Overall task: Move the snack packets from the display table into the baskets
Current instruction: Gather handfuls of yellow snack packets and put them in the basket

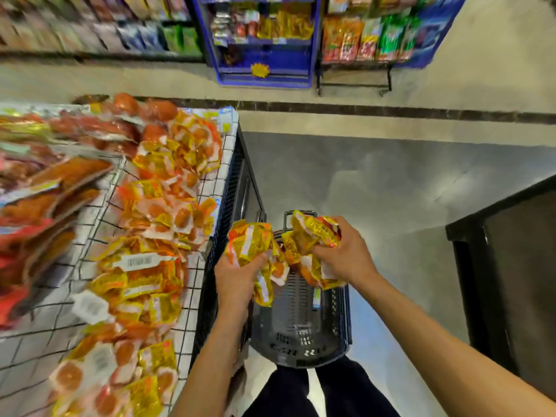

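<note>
Nearest, the dark basket stood on the floor, and what showed of its slotted bottom was mostly bare. Whether any packets lay beneath the hands could not be told. Directly above the basket, the left hand was clamped round a bunch of yellow snack packets, and the right hand gripped a second bunch. The hands were a little apart, and the two bunches nearly touched over the basket's far half. Neither bunch had been released, so this looked like an early load.

Left of the basket, the bench carried heaped yellow packets along the side nearest the basket, with red packs further left. Most of the job seemed left to do, and only one basket was in view. Beyond the basket, across the aisle, stocked shelves stood blurred.
</note>
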